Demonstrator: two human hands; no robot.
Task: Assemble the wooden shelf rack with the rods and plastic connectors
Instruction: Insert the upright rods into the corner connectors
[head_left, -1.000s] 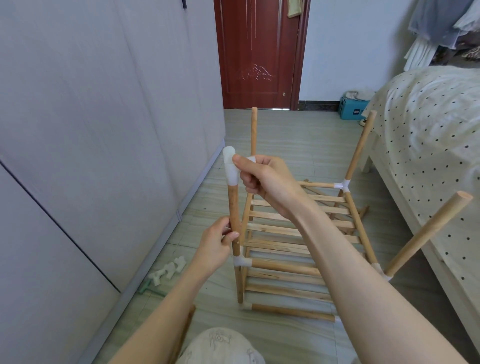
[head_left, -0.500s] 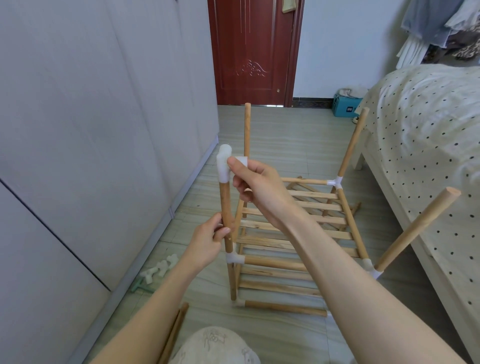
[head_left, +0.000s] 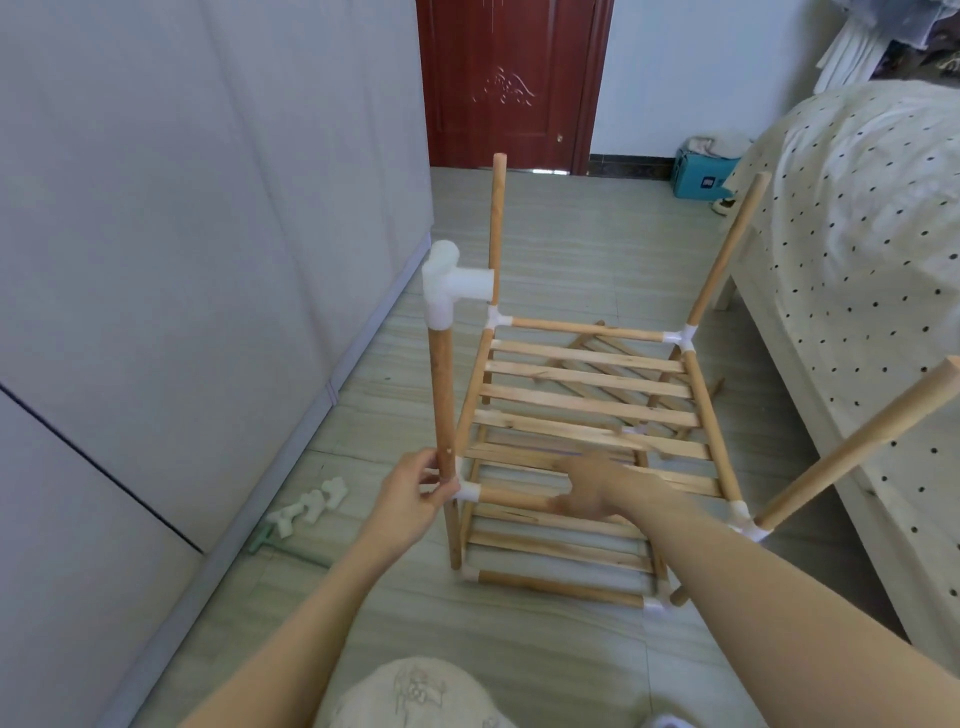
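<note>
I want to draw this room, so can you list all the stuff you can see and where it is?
Wooden shelf rack: one, light brown, on the floor in the middle.
Upright rods: four, brown, at the rack's corners.
Plastic connector: one, white, on top of the near-left rod.
Spare connectors: a few, white, on the floor by the wardrobe.
Wardrobe: one, grey, left.
Door: one, dark red, far end.
Bed: one, cream with dark dots, right.
Box: one, blue, beside the bed.
Left hand: grips the near-left rod low down.
Right hand: blurred, above the slats.

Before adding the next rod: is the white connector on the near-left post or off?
On: the white connector caps the near-left post, its side socket empty.
</note>
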